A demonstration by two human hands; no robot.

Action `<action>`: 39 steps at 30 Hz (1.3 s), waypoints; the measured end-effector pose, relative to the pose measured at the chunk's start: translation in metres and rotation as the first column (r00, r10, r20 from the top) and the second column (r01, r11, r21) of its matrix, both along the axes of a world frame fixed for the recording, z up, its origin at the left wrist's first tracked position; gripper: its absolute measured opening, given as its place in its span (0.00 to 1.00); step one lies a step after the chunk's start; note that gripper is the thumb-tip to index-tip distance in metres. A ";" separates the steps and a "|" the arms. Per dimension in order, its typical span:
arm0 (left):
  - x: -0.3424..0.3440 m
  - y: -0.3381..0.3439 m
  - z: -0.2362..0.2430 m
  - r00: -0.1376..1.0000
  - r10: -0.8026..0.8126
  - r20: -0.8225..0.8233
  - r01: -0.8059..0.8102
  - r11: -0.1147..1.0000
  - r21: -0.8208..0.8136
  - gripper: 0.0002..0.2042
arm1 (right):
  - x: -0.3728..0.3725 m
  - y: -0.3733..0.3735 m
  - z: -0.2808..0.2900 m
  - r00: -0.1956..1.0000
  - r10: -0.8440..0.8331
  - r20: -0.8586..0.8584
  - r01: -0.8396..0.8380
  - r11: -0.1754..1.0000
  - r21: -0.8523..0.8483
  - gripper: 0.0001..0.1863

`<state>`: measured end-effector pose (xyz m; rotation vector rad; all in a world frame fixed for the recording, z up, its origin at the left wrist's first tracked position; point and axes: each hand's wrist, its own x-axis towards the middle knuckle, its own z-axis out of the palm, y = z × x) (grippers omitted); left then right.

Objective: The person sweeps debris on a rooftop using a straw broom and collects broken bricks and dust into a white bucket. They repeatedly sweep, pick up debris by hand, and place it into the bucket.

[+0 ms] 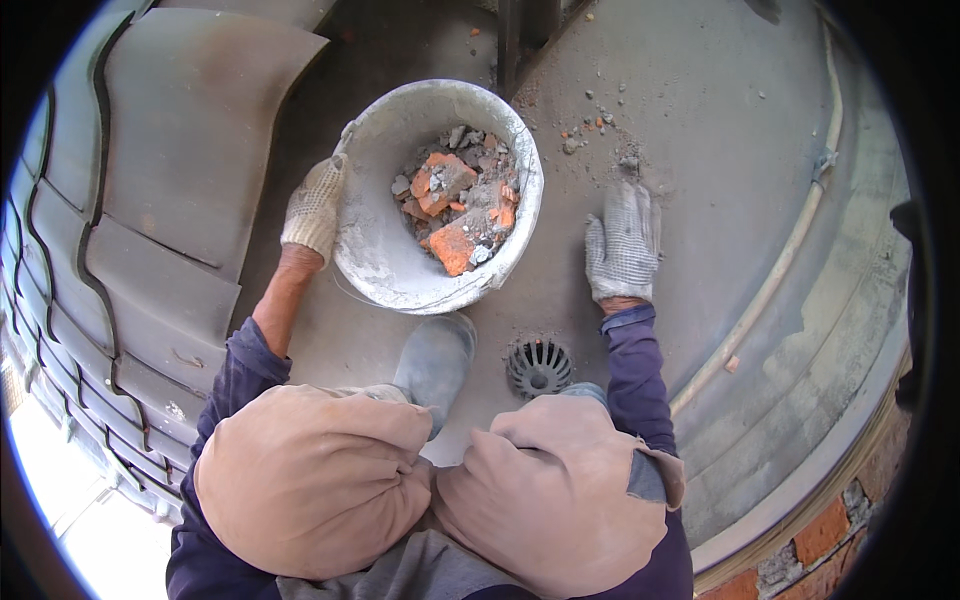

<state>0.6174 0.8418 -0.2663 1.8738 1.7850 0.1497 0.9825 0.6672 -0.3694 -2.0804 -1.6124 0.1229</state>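
Observation:
A dirty white bucket (pixel 365 235) stands tilted on the grey floor, its mouth facing me. Broken orange brick pieces (pixel 452 248) and grey mortar rubble lie inside it. My left hand (pixel 317 205), in a knitted work glove, is closed on the bucket's left rim; its fingertips are partly hidden. To the right of the bucket, my right hand (pixel 625 240), in a dusty grey-white glove, reaches low over the floor with fingers stretched forward. A small dark lump of rubble (pixel 628 163) sits at its fingertips. Scattered debris (pixel 585 128) lies just beyond that hand.
Grey roof tiles (pixel 180 130) rise along the left. A round slotted drain cover (pixel 539 368) sits between my boots (pixel 437 362). A pale pipe (pixel 785 260) runs along the right side, with a brick edge (pixel 822 530) at lower right. A dark post (pixel 512 45) stands at the back.

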 end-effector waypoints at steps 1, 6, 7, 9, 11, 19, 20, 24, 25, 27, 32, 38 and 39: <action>0.002 0.001 0.001 0.998 -0.029 -0.054 0.031 0.999 0.026 0.22 | 0.001 0.009 0.002 0.976 0.146 0.160 -0.160 0.984 0.076 0.22; 0.004 0.000 0.002 0.996 -0.077 -0.033 0.078 0.996 0.034 0.22 | -0.021 0.109 0.001 0.854 0.464 0.235 -0.458 0.885 -0.084 0.23; 0.002 -0.002 0.002 0.998 -0.055 -0.013 0.055 0.998 0.020 0.22 | -0.023 0.119 0.000 0.834 0.471 0.288 -0.440 0.882 -0.167 0.23; 0.000 -0.004 0.002 0.953 -0.210 -0.217 0.249 0.953 0.174 0.21 | -0.009 0.135 -0.003 0.887 0.405 0.222 -0.394 0.914 -0.094 0.22; -0.002 -0.007 0.001 0.938 -0.216 -0.272 0.279 0.935 0.220 0.20 | 0.018 0.133 -0.002 0.932 0.286 0.224 -0.263 0.956 -0.127 0.22; 0.003 -0.011 0.000 0.985 -0.125 -0.122 0.148 0.966 0.213 0.18 | 0.000 0.170 -0.003 0.946 0.132 0.297 -0.129 0.991 -0.030 0.26; 0.003 -0.012 0.002 0.983 -0.117 -0.140 0.145 0.967 0.208 0.18 | -0.014 0.180 -0.006 0.956 0.144 0.256 -0.139 0.990 -0.040 0.26; 0.007 -0.015 0.007 0.988 -0.083 -0.130 0.108 0.973 0.202 0.18 | -0.013 0.178 -0.009 0.950 0.240 0.199 -0.216 0.967 -0.136 0.25; 0.008 -0.016 0.007 0.995 -0.056 -0.085 0.071 0.981 0.181 0.18 | -0.001 0.174 -0.006 0.931 0.317 0.182 -0.292 0.944 -0.152 0.20; 0.012 -0.017 0.008 0.998 -0.040 -0.049 0.049 0.977 0.206 0.18 | 0.030 0.181 0.001 0.965 0.220 0.142 -0.159 0.924 -0.348 0.18; 0.020 -0.019 0.011 1.000 -0.024 -0.008 0.025 0.977 0.212 0.19 | 0.087 0.263 0.000 0.957 -0.159 0.241 0.201 0.967 -0.159 0.28; 0.025 -0.021 0.017 0.999 -0.039 0.022 0.034 0.975 0.220 0.17 | 0.094 0.317 -0.013 0.960 -0.107 0.259 0.169 0.958 -0.230 0.29; 0.025 -0.021 0.017 0.999 -0.026 0.027 0.020 0.979 0.204 0.17 | 0.087 0.310 -0.010 0.960 -0.016 0.280 0.091 0.962 -0.259 0.29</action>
